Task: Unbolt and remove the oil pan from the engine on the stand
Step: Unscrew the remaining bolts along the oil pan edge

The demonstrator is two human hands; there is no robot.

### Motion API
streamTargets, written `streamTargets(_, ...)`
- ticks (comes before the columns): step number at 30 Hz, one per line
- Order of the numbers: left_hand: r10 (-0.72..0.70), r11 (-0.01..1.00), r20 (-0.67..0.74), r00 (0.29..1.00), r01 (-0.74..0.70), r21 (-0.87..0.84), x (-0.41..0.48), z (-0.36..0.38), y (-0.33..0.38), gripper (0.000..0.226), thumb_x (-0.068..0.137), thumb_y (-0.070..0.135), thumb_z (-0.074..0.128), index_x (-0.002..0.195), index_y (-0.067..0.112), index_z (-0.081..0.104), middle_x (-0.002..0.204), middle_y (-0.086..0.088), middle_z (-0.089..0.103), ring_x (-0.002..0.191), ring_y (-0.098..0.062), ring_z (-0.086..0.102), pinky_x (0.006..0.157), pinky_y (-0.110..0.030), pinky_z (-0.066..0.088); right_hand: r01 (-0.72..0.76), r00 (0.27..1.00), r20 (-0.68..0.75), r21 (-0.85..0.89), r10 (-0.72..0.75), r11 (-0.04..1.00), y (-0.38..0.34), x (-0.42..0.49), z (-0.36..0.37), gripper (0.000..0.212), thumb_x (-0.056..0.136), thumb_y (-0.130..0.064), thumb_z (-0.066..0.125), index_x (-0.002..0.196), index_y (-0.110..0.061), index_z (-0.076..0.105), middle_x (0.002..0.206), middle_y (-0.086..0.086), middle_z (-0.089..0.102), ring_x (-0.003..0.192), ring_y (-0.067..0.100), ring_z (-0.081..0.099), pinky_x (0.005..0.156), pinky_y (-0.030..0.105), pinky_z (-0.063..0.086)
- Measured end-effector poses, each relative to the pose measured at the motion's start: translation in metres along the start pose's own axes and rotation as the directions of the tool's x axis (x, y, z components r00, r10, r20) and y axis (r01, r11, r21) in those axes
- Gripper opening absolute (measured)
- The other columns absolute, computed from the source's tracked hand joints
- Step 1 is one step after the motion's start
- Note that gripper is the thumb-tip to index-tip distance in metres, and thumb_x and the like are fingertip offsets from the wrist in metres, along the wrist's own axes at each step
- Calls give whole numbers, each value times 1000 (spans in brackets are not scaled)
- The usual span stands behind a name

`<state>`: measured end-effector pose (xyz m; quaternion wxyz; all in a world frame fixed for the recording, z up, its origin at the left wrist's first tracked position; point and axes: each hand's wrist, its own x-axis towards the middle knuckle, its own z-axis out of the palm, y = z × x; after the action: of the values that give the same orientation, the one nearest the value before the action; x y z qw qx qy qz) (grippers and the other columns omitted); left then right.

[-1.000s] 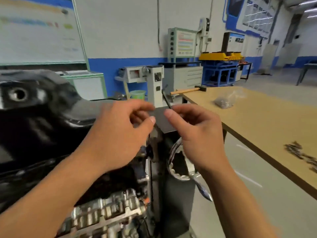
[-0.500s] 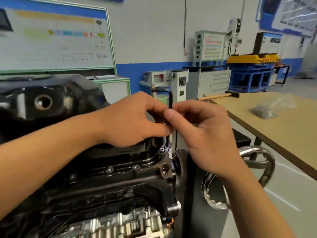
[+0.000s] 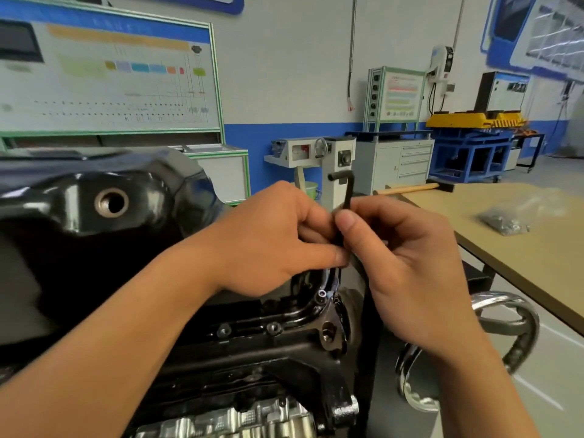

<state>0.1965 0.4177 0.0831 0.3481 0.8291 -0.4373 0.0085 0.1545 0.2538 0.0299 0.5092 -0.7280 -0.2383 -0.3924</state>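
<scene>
place: I'm in an auto training workshop | in front of me: engine [image 3: 252, 352] on a stand | wall: diagram board [image 3: 107, 74] | my right: workbench [image 3: 521, 257], hammer [image 3: 407, 188], drawer cabinet [image 3: 410, 162]

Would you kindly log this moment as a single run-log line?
step: unbolting | left hand: pinches hex key | right hand: pinches hex key | hex key: upright, tip hidden | oil pan: on engine
</scene>
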Motion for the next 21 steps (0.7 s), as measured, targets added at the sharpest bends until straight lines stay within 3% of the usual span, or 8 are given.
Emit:
streamTargets(3, -17, 1000, -31, 999, 16, -13, 0, -1, -2, 10, 88, 17, 74, 95, 13, 79, 83, -10, 78, 92, -30, 73, 90, -45, 54, 7, 998, -59, 56, -4, 998, 3, -1, 9, 13, 95, -9, 65, 90, -18, 73, 77, -3, 70, 70, 5, 63, 64, 13, 48)
streamTargets(6, -10, 1000, -66, 998, 9, -11, 2, 0, -7, 9, 86, 20, 75, 90, 14, 80, 79, -14, 76, 83, -34, 73, 85, -49, 55, -14, 1000, -15, 54, 15, 998, 6, 4, 8, 10, 95, -8, 65, 94, -8, 75, 76, -3, 72, 72, 8, 65, 65, 16, 49)
streamTargets(11, -22, 998, -96, 995, 28, 63, 2, 4, -4, 8, 84, 22, 77, 90, 23, 81, 82, 12, 77, 83, -4, 72, 86, -34, 55, -57, 998, -8, 143, 58, 988, 10, 3, 6, 13, 95, -5, 65, 99, -7, 77, 85, 3, 76, 82, 18, 72, 73, 28, 57)
streamTargets(14, -48, 991, -99, 994, 60, 120, 3, 6, -4, 6, 83, 29, 77, 84, 24, 81, 77, 3, 76, 78, -18, 71, 80, -43, 54, -81, 996, -29, 173, 87, 982, 14, -2, 11, 14, 94, -5, 65, 99, -9, 77, 86, 3, 77, 82, 18, 72, 74, 26, 57)
streamTargets(16, -58, 980, -101, 993, 76, 185, 4, 9, -4, 9, 82, 32, 76, 81, 24, 80, 74, -2, 75, 75, -23, 68, 75, -44, 53, -106, 993, -27, 180, 113, 978, 18, -8, 11, 14, 94, -4, 65, 101, -5, 77, 87, 8, 76, 85, 25, 72, 77, 35, 59)
streamTargets(18, -61, 973, -115, 991, 84, 214, 3, 11, -3, 8, 81, 33, 77, 79, 25, 79, 73, 0, 74, 73, -19, 67, 73, -40, 53, -127, 991, -25, 182, 134, 975, 19, -12, 9, 14, 94, -5, 65, 102, -3, 76, 88, 12, 76, 86, 31, 71, 79, 44, 59)
streamTargets(21, -60, 972, -119, 991, 85, 219, 1, 10, -3, 14, 80, 30, 78, 67, 24, 74, 65, -1, 69, 63, -14, 62, 61, -26, 50, -125, 990, -39, 200, 135, 972, 13, -12, 10, 13, 91, -7, 68, 101, -6, 77, 87, 10, 76, 85, 30, 72, 79, 42, 60)
